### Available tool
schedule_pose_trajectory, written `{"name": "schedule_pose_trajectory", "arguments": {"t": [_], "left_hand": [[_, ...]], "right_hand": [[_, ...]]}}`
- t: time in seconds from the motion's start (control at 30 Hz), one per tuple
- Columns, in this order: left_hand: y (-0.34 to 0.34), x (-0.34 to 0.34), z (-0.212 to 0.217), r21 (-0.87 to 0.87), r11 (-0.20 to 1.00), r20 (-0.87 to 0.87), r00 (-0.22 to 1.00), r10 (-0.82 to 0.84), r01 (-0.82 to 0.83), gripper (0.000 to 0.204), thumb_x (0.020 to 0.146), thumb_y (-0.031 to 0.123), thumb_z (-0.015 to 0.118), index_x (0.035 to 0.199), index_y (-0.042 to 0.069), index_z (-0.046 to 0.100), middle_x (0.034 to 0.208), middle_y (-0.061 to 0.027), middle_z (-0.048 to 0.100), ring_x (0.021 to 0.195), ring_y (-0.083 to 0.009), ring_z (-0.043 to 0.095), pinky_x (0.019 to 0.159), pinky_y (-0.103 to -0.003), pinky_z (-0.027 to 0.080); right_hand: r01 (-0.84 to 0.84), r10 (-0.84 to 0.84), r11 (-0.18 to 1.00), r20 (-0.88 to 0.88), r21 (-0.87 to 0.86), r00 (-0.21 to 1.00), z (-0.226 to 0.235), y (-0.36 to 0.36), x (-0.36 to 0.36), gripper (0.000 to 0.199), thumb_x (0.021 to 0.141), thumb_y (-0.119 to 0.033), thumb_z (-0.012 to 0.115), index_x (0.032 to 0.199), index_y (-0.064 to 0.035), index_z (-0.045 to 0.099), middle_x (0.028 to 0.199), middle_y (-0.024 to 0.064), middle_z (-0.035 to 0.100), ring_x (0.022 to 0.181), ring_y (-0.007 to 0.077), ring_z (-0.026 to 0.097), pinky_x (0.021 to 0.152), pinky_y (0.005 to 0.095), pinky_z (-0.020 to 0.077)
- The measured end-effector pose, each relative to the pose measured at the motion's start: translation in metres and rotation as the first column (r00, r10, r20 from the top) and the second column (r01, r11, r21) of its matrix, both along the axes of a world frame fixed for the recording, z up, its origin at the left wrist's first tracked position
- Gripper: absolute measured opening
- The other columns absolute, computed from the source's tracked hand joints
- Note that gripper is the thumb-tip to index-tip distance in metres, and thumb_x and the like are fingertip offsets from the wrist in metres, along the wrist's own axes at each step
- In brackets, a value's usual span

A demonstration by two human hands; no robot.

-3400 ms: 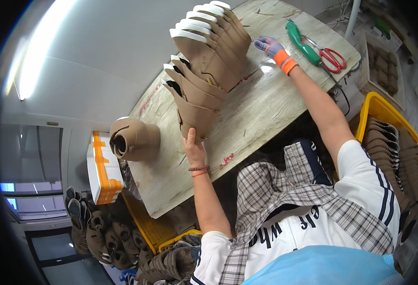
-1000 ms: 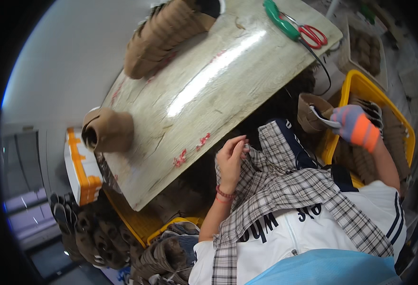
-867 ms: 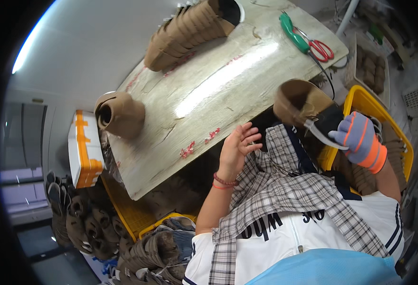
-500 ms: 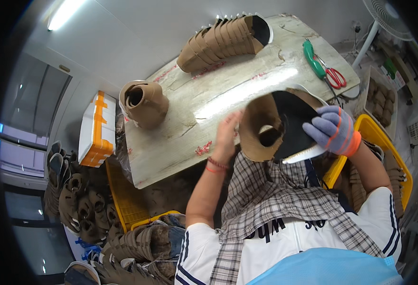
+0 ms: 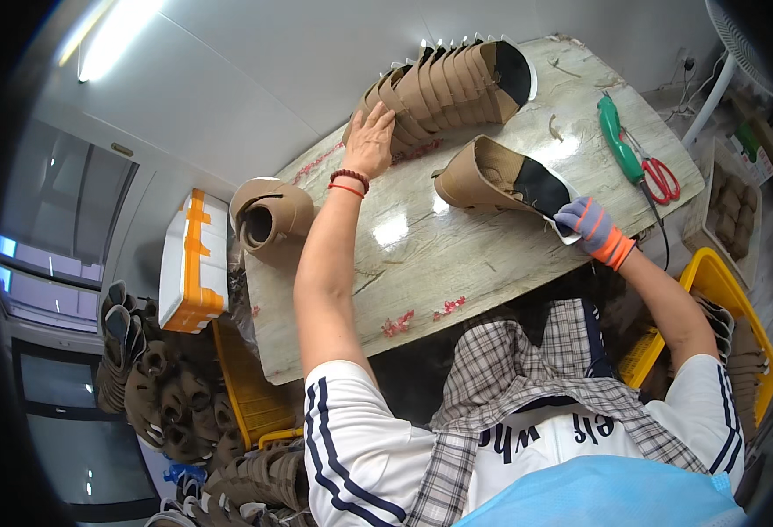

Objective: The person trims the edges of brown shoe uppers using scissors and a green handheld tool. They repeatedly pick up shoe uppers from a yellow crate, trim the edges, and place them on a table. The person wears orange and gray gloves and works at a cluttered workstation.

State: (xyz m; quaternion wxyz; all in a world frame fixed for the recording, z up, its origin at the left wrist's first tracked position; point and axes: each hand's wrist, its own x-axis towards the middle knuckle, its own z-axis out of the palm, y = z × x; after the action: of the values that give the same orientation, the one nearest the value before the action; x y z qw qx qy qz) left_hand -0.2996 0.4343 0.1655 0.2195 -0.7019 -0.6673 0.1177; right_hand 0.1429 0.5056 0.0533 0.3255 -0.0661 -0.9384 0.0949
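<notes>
My bare left hand [image 5: 371, 145], with bracelets at the wrist, lies with fingers stretched out at the left end of a row of nested brown shoe uppers [image 5: 448, 92]. It touches the row but does not close around it. My right hand [image 5: 590, 227], in a grey-blue glove with an orange cuff, pinches the white-edged end of a single brown shoe upper [image 5: 483, 176] with a black lining. That upper is over the table in front of the row. Further left, another rolled brown upper [image 5: 276, 220] stands by itself on the table.
On the marble-patterned table [image 5: 360, 321], a green handheld tool [image 5: 610, 123] with a cord lies beside red-handled scissors [image 5: 658, 176]. A white foam box with orange tape [image 5: 195, 263] stands left. Yellow crates [image 5: 759, 342] flank the table; many uppers [image 5: 176, 386] pile up below left.
The single upper has moved from close to my body out over the table, held by my right hand. My left hand has let go of it and reached to the nested row.
</notes>
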Motion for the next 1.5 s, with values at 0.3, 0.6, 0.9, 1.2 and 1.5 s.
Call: {"name": "schedule_pose_trajectory", "arguments": {"t": [0.3, 0.6, 0.9, 1.2, 1.5], "left_hand": [[0.030, 0.019, 0.038, 0.032, 0.992, 0.009, 0.992, -0.126, 0.126, 0.069, 0.080, 0.000, 0.045, 0.142, 0.026, 0.035, 0.089, -0.0064, 0.057, 0.097, -0.0240, 0.052, 0.101, -0.041, 0.031], [0.049, 0.054, 0.055, -0.001, 0.959, -0.427, 0.867, -0.256, 0.283, 0.036, 0.087, 0.012, 0.047, 0.122, 0.014, 0.055, 0.140, -0.0055, 0.040, 0.134, -0.0241, 0.029, 0.112, -0.048, 0.019], [0.080, 0.067, 0.064, -0.190, 0.933, -0.268, 0.898, -0.350, 0.307, 0.035, 0.089, 0.014, 0.044, 0.121, 0.007, 0.055, 0.133, -0.0087, 0.048, 0.132, -0.0234, 0.034, 0.112, -0.047, 0.019], [0.093, 0.085, 0.044, -0.017, 0.969, -0.268, 0.933, -0.241, 0.246, 0.052, 0.091, 0.014, 0.042, 0.142, 0.023, 0.035, 0.106, -0.0070, 0.054, 0.112, -0.0236, 0.049, 0.108, -0.051, 0.024], [-0.071, 0.105, 0.083, 0.681, 0.732, 0.310, 0.902, -0.300, 0.009, 0.011, 0.078, 0.007, 0.058, 0.085, 0.003, 0.066, 0.092, -0.0143, 0.063, 0.090, -0.0317, 0.059, 0.084, -0.038, 0.045]], "right_hand": [[0.031, -0.031, 0.999, -0.002, -0.005, 1.000, 0.006, 0.000, 0.000, 0.029, 0.066, -0.006, 0.068, 0.094, -0.0069, 0.062, 0.089, 0.0074, 0.061, 0.083, 0.0281, 0.057, 0.073, 0.0364, 0.0470], [0.065, -0.065, 0.996, -0.006, -0.055, 0.998, 0.010, -0.005, 0.001, 0.025, 0.070, -0.005, 0.061, 0.095, -0.0089, 0.061, 0.092, 0.0063, 0.062, 0.086, 0.0280, 0.057, 0.077, 0.0359, 0.0463], [0.074, -0.075, 0.995, -0.018, -0.069, 0.997, 0.012, -0.008, 0.003, 0.028, 0.069, -0.005, 0.063, 0.096, -0.0083, 0.062, 0.092, 0.0068, 0.062, 0.085, 0.0289, 0.056, 0.075, 0.0369, 0.0461], [0.059, -0.062, 0.996, -0.042, -0.059, 0.997, 0.017, -0.010, 0.004, 0.029, 0.068, -0.005, 0.063, 0.097, -0.0071, 0.062, 0.093, 0.0087, 0.062, 0.085, 0.0290, 0.056, 0.075, 0.0372, 0.0461], [-0.059, 0.069, 0.992, 0.087, -0.113, 0.994, 0.024, -0.001, 0.024, 0.045, 0.064, 0.008, 0.051, 0.106, -0.0067, 0.061, 0.102, 0.0112, 0.062, 0.094, 0.0321, 0.056, 0.085, 0.0380, 0.0445]]}}
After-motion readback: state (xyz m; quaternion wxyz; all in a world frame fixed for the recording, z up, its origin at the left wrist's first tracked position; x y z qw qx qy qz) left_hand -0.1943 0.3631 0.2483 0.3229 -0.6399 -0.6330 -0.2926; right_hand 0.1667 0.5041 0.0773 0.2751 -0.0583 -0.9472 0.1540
